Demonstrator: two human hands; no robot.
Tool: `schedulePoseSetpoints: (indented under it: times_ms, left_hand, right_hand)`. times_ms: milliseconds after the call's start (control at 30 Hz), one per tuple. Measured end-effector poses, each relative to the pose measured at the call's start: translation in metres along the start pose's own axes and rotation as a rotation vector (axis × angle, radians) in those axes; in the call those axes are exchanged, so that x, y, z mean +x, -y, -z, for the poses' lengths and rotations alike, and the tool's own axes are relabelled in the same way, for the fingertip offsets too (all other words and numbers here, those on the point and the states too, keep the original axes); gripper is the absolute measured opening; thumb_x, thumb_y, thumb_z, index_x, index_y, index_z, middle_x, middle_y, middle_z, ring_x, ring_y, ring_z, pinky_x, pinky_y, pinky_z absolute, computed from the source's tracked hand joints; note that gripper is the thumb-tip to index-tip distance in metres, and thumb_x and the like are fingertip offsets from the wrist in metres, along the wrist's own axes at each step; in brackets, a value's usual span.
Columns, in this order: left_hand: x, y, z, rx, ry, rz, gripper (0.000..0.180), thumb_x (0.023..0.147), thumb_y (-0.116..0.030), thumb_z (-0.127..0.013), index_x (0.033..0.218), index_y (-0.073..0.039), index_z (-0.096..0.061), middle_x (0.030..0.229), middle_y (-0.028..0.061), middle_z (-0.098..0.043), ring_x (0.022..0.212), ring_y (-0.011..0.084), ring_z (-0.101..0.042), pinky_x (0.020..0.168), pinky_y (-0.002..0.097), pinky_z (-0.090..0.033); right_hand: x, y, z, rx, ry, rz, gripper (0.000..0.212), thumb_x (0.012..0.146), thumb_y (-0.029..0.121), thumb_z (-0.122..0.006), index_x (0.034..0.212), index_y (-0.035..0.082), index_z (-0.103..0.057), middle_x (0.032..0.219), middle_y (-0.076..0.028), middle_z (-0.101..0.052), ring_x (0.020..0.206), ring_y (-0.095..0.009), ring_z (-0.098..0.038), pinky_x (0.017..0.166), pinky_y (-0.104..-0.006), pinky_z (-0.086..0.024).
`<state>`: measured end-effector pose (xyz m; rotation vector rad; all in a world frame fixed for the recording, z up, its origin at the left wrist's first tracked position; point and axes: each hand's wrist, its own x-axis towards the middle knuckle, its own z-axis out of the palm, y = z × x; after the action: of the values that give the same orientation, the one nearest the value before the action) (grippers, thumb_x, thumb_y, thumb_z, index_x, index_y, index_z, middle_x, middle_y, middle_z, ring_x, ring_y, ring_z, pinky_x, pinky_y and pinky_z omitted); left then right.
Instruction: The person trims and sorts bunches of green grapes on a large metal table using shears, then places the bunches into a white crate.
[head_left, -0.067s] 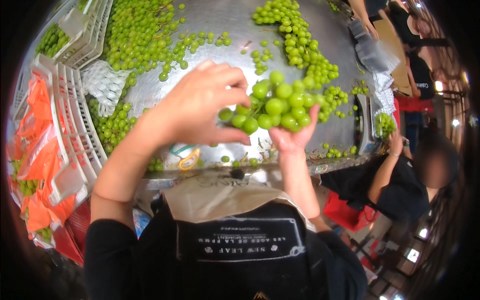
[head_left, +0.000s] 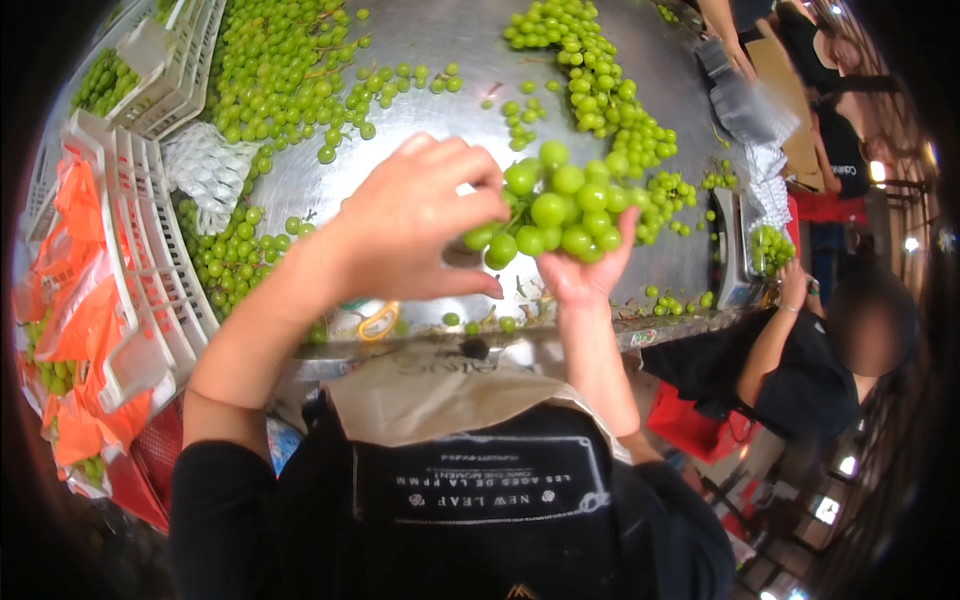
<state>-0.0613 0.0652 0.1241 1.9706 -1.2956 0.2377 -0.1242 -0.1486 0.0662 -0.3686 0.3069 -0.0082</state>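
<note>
A bunch of green grapes [head_left: 565, 208] rests in my right hand [head_left: 583, 278], which holds it from below above the metal table [head_left: 440, 120]. The thumb stands up along the right side of the bunch, while the other fingers are mostly hidden beneath it. At the bunch's left end is my left hand [head_left: 415, 225], its thumb and fingers curved but apart. Its fingertips are close to the outermost grapes; whether they touch cannot be told.
Loose grapes [head_left: 275, 75] heap at the far left, and another bunch [head_left: 600, 90] lies far right. White crates [head_left: 150, 260], one with orange bags [head_left: 75, 310], line the left. Yellow-handled scissors [head_left: 380, 320] lie near the front edge. A co-worker [head_left: 800, 370] handles grapes at right beside a scale [head_left: 735, 250].
My left hand has shifted slightly right and down, covering the leftmost grapes of the bunch. My right hand and the bunch are nearly still.
</note>
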Motion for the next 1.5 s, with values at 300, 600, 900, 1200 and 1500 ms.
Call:
schedulePoseSetpoints:
  times_ms: [300, 600, 900, 1200, 1500]
  left_hand:
    - [-0.016, 0.000, -0.034, 0.055, -0.144, 0.011, 0.029, 0.060, -0.018, -0.075, 0.084, -0.007, -0.060, 0.091, 0.0050, -0.056, 0.091, 0.0213, -0.055, 0.078, 0.0356, -0.036]
    - [-0.029, 0.012, -0.027, -0.271, -0.204, 0.382, 0.046, 0.067, -0.029, -0.075, 0.102, -0.007, -0.054, 0.095, 0.0056, -0.059, 0.088, 0.0196, -0.057, 0.082, 0.0335, -0.042]
    - [-0.034, 0.001, -0.046, -0.818, -0.120, 0.725, 0.021, 0.073, -0.004, -0.071, 0.092, 0.000, -0.062, 0.084, 0.0031, -0.064, 0.076, 0.0071, -0.058, 0.070, 0.0215, -0.047]
    - [-0.040, 0.007, -0.035, -1.414, 0.188, 0.592, 0.023, 0.073, -0.002, -0.070, 0.094, -0.001, -0.064, 0.089, 0.0052, -0.064, 0.077, 0.0083, -0.059, 0.071, 0.0224, -0.050]
    - [-0.017, -0.004, -0.023, -0.662, -0.121, 0.592, 0.027, 0.071, -0.021, -0.075, 0.087, -0.003, -0.062, 0.079, 0.0027, -0.058, 0.069, 0.0092, -0.053, 0.063, 0.0228, -0.044]
  right_hand:
    - [-0.001, -0.007, -0.005, -0.029, -0.090, 0.045, 0.068, 0.075, 0.055, -0.060, 0.127, 0.013, -0.043, 0.127, -0.012, -0.045, 0.119, -0.030, -0.040, 0.105, -0.0486, -0.026]
    - [-0.002, -0.002, -0.003, 0.023, -0.047, 0.055, 0.066, 0.075, 0.058, -0.057, 0.125, 0.016, -0.048, 0.127, -0.008, -0.048, 0.118, -0.028, -0.042, 0.105, -0.0488, -0.026]
    - [-0.003, -0.001, 0.000, 0.054, -0.025, 0.028, 0.066, 0.076, 0.058, -0.057, 0.126, 0.016, -0.048, 0.127, -0.007, -0.048, 0.119, -0.028, -0.041, 0.105, -0.0505, -0.025]
    - [-0.004, 0.000, 0.001, 0.093, 0.070, 0.004, 0.065, 0.075, 0.060, -0.057, 0.122, 0.015, -0.051, 0.123, -0.006, -0.051, 0.115, -0.027, -0.045, 0.101, -0.0485, -0.031]
    - [-0.007, 0.007, 0.000, 0.094, 0.203, 0.035, 0.064, 0.078, 0.059, -0.056, 0.123, 0.014, -0.049, 0.122, -0.007, -0.051, 0.113, -0.028, -0.047, 0.098, -0.0477, -0.035]
